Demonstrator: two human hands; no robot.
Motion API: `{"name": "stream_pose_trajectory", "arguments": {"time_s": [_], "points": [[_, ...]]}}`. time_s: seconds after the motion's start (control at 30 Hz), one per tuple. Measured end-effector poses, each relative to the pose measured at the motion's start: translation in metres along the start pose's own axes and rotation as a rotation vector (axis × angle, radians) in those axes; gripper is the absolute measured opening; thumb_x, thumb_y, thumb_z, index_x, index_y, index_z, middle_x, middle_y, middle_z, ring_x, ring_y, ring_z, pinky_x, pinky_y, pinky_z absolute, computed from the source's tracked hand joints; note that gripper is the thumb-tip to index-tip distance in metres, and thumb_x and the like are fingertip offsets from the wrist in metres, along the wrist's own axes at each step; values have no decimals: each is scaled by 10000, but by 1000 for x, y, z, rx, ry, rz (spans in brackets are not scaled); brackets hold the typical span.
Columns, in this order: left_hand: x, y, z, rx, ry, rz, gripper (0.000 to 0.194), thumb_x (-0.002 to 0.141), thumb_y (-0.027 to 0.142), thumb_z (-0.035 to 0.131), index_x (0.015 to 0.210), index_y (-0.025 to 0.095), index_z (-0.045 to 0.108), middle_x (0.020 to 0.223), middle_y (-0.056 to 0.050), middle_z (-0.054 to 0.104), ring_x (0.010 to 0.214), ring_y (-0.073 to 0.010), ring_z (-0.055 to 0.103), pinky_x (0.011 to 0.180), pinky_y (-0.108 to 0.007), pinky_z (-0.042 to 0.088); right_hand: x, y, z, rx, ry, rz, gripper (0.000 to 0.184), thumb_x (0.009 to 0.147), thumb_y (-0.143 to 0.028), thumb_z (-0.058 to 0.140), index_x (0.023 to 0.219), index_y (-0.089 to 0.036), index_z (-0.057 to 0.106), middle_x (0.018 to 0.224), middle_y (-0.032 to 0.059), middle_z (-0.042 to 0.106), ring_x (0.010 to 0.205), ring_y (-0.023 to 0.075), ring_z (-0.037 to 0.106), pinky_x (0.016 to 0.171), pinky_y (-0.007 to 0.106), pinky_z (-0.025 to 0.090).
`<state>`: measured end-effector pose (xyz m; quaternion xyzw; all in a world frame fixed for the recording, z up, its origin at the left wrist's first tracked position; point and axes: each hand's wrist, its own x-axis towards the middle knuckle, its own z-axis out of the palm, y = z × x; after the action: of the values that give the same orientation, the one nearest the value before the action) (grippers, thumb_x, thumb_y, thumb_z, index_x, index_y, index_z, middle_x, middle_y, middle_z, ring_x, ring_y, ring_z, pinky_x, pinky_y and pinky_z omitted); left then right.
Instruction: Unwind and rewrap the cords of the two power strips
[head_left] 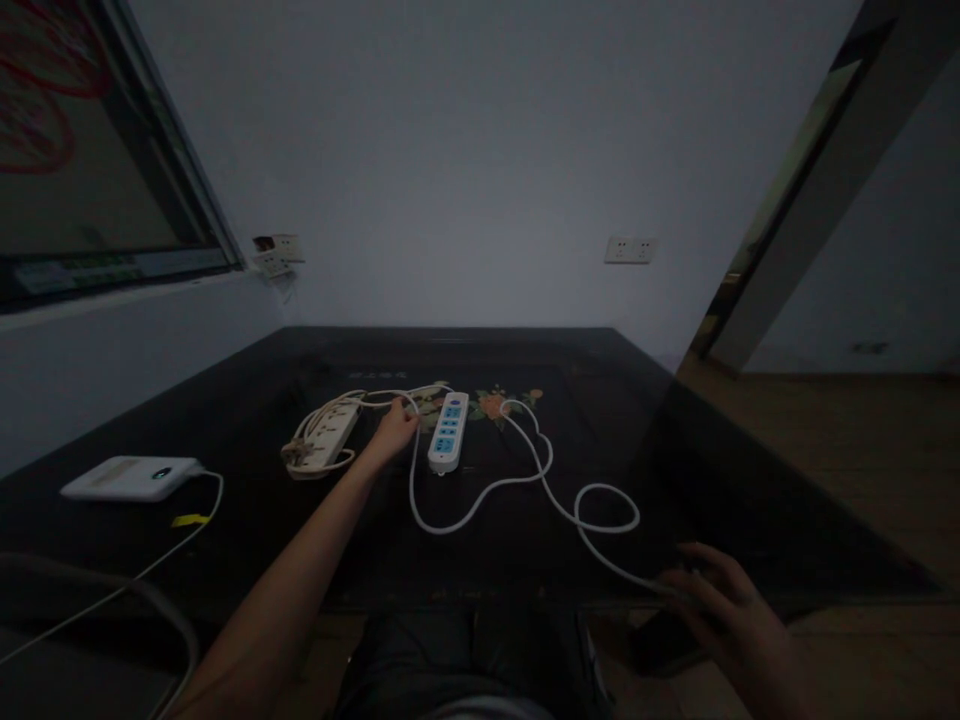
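Observation:
A white power strip with blue sockets (448,432) lies on the dark table (525,560), its white cord (491,488) curving and looping to the right. My left hand (396,428) is closed on the cord just left of that strip. At the table's front right, my right hand (716,595) is curled around the cord's far end; the plug itself is dark and hard to make out. Left of my left hand rests a second, older cream power strip (330,437), with its own cord wrapped about it.
A white power bank (131,479) with a thin cable and a yellow tag (190,520) lies at the left. Wall outlets (630,250) sit above the table on the right; another outlet (274,262) hangs loose at the left. A chair arm (161,600) shows at the lower left.

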<state>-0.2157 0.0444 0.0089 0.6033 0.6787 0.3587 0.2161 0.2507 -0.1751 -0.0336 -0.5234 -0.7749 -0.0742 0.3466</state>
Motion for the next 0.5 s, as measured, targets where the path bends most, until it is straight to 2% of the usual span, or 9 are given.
{"name": "stream_pose_trajectory", "arguments": {"time_s": [0.13,0.23,0.3,0.37,0.43,0.5], "points": [[-6,3,1,183,-89,47,418,832,188,464,1244,119,467,908,-119,703,794,-256,675,754,-354,498,9,3,-24,18,101,100,289,844,-477,533,997,-282,680,1049,76,593,845,208,650,660,308,564],[-13,7,1,350,-148,56,398,857,209,434,1245,131,471,1010,-142,684,934,-273,656,837,-372,479,34,-5,-33,67,177,172,331,834,-504,543,1037,-268,654,1034,59,625,919,226,635,795,361,527],[-21,11,-4,438,-151,47,378,865,267,449,1213,125,492,1073,-177,654,1008,-302,629,871,-403,464,53,-11,-35,111,222,195,332,832,-492,557,1057,-261,636,1065,53,635,951,225,624,829,365,504],[-30,21,-11,534,-60,45,390,856,330,480,1175,106,506,1124,-221,610,1055,-342,598,881,-443,453,69,-19,-35,111,263,209,345,824,-494,571,1065,-256,633,1056,54,643,913,219,620,801,359,497],[-40,37,-16,606,115,102,396,846,324,499,1164,88,496,1162,-236,572,1106,-357,558,903,-462,436,83,-27,-36,86,300,198,347,807,-506,591,1037,-253,647,1001,56,652,871,220,610,782,364,487],[-47,56,-14,530,147,234,369,859,301,481,1164,95,497,1156,-203,574,1112,-319,552,935,-434,422,94,-35,-36,100,324,177,319,802,-492,603,1002,-248,653,966,57,653,884,226,600,808,379,476]]}}
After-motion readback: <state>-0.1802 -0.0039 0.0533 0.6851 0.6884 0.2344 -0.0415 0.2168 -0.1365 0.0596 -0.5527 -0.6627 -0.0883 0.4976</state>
